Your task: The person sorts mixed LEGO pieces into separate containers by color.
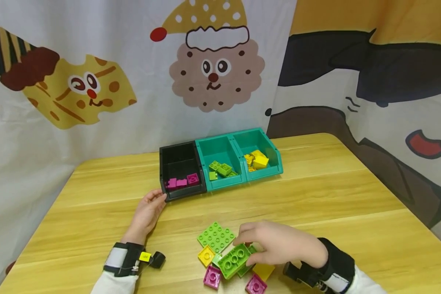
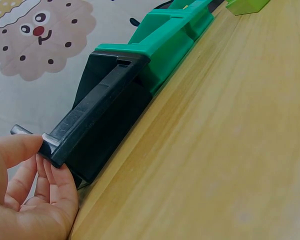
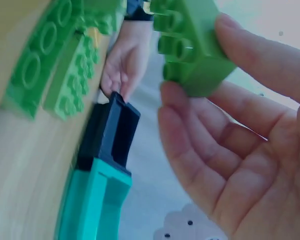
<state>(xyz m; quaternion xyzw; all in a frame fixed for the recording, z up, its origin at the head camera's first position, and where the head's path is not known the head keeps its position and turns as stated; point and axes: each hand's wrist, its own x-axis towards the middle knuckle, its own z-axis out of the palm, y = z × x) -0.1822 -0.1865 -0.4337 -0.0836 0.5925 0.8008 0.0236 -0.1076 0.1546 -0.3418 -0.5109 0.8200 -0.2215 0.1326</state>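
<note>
Fingers of my right hand (image 1: 279, 243) pinch a green brick (image 3: 207, 60) at head-view 5 o'clock, mostly hidden there; the right wrist view bares its studs (image 3: 181, 48). My left hand (image 1: 148, 212) pinches the black bin (image 1: 176, 157), whose pink bricks (image 1: 181, 183) only the head view shows.

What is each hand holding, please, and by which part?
The right hand holds a green brick, thumb on a smooth face, fingers at one end; the left hand pinches the black bin by a front corner.

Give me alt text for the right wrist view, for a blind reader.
The right hand holds a studded green block; behind it, the left hand touches a black bin beside a teal bin, with other green blocks nearby.
</note>
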